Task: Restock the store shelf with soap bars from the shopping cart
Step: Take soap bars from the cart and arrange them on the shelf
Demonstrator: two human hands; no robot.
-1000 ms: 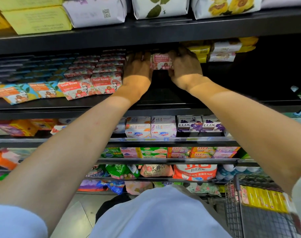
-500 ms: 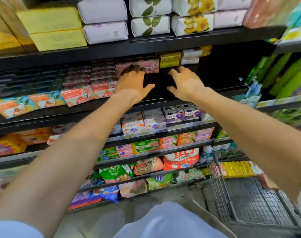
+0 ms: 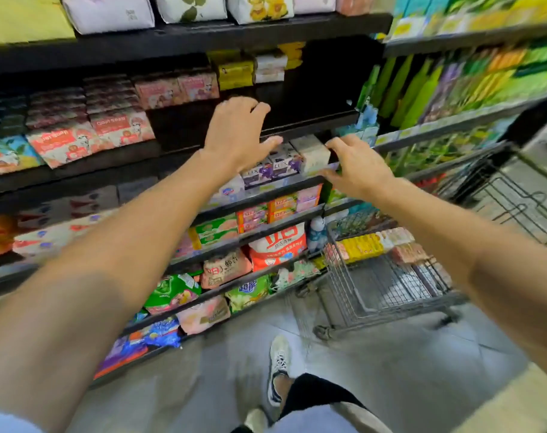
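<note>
Pink Goat Soap bars (image 3: pixel 175 89) stand at the back of a dark store shelf (image 3: pixel 297 129), with more Goat Soap packs (image 3: pixel 91 139) stacked to the left. My left hand (image 3: pixel 234 132) hovers in front of the shelf edge, fingers relaxed and spread, holding nothing. My right hand (image 3: pixel 356 167) hangs lower right of it, also empty, in front of boxed soaps (image 3: pixel 309 151) one shelf down. The wire shopping cart (image 3: pixel 387 285) stands at the right; yellow and pink soap bars (image 3: pixel 369 245) line its far end.
Yellow and white soap boxes (image 3: pixel 250 70) sit at the shelf's back right, beside a dark gap. Lower shelves hold bagged detergents (image 3: pixel 278 248). Green bottles (image 3: pixel 422 89) fill the neighbouring rack at right. My shoe (image 3: pixel 278 367) stands on the tiled floor.
Both hands have let go of the pink soap bar, left at the shelf's back, and have drawn back and down. My view has swung right toward the cart.
</note>
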